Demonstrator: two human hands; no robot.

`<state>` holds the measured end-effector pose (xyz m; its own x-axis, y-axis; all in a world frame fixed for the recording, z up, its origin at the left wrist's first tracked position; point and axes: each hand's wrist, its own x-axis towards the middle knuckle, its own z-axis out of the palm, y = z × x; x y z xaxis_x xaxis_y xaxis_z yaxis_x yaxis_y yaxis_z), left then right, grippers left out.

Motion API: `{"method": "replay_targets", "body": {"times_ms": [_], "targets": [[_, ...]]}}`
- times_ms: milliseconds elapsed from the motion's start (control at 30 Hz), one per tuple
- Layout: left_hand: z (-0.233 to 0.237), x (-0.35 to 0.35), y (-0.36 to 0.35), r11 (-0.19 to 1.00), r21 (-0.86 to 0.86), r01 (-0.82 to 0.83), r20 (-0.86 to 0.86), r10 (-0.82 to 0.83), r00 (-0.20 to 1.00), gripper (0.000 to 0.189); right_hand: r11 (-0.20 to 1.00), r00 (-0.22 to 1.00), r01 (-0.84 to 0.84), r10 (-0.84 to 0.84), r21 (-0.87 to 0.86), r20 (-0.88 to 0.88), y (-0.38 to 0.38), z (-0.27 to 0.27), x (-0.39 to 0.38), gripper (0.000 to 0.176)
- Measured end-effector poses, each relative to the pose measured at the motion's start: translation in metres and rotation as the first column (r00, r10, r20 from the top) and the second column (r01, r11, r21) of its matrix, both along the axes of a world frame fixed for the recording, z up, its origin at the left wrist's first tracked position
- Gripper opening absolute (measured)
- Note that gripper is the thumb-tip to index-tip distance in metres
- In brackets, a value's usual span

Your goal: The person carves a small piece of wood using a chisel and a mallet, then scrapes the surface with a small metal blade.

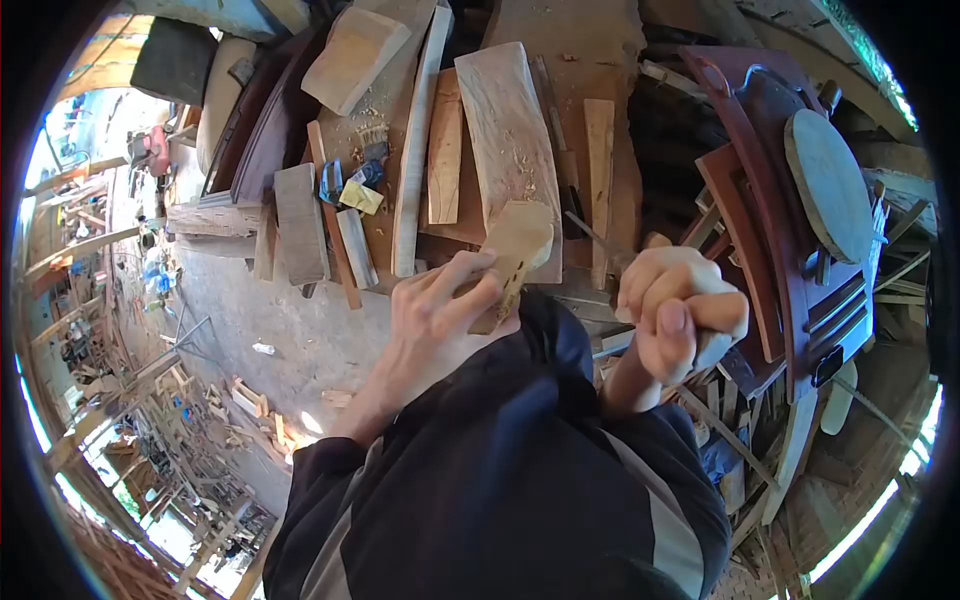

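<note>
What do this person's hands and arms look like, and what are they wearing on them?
Both the left hand and the right hand are bare, with no gloves. The forearms are uncovered too, below the dark sleeves of a black or very dark top, which has pale grey bands down its sides. No cables or lettering can be made out.

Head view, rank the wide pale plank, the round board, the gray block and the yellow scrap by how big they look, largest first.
1. Wide pale plank, its near end partly covered
2. Round board
3. Gray block
4. Yellow scrap
</note>
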<state>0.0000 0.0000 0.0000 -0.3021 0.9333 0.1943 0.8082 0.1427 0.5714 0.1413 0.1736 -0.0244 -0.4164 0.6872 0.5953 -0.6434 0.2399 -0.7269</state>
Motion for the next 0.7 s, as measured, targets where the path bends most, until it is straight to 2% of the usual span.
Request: {"method": "replay_targets", "body": {"times_ms": [67,100,167,200,267,300,367,500,567,600,633,700], "targets": [[-0.001,0.003,-0.002,1.0,-0.008,-0.023,-0.01,0.023,1.0,0.03,0.986,0.992,0.112,-0.119,0.12,0.052,0.001,-0.019,-0.001,0.018],[0.007,0.002,-0.006,0.999,-0.043,-0.018,-0.005,0.018,1.0,0.03,0.999,0.991,0.042,-0.041,-0.005,0.131,-0.011,-0.024,-0.016,0.019],[0.001,0.003,0.001,1.0,-0.022,0.0,-0.03,-0.001,1.0,0.029,0.988,0.995,-0.004,-0.011,0.153,0.095,0.003,-0.014,-0.019,0.024],[0.001,0.004,-0.002,1.0,-0.026,0.009,-0.021,-0.009,1.0,0.029,0.989,0.994,0.003,-0.019,0.149,0.104,0.003,-0.007,-0.013,0.024],[-0.001,0.001,0.001,1.0,0.007,0.008,-0.036,-0.007,0.999,0.029,0.998,0.999,-0.015,0.017,0.06,-0.042,0.007,0.005,-0.006,0.024],[-0.002,0.0,0.004,1.0,0.014,0.001,-0.043,-0.001,0.999,0.029,0.998,0.993,-0.027,0.021,-0.058,-0.117,0.004,0.0,-0.003,0.022],[0.001,0.003,0.003,1.0,0.024,-0.009,-0.043,0.011,0.999,0.029,0.996,0.989,0.071,-0.077,0.049,0.123,0.0,-0.032,-0.015,0.02],[0.002,0.004,0.004,0.999,0.043,0.023,-0.027,-0.021,0.999,0.028,0.996,0.982,0.067,-0.078,0.066,0.174,0.003,-0.017,-0.01,0.021],[-0.002,0.001,0.004,0.999,0.04,0.009,-0.04,-0.007,0.999,0.027,0.996,0.997,0.01,-0.017,-0.091,-0.07,0.003,0.0,-0.007,0.023],[-0.001,0.002,0.002,1.0,0.031,0.001,-0.038,0.0,0.999,0.027,0.981,0.99,-0.001,-0.027,-0.194,-0.141,-0.003,0.013,-0.006,0.024],[-0.001,0.002,0.001,1.0,0.031,0.003,-0.037,-0.002,0.999,0.027,0.979,0.99,-0.006,-0.023,-0.203,-0.138,-0.006,0.001,-0.009,0.024],[0.0,0.004,0.001,0.999,0.041,0.019,-0.041,-0.017,0.999,0.027,0.996,0.975,0.085,-0.083,0.0,0.206,-0.006,-0.024,-0.021,0.025]]}}
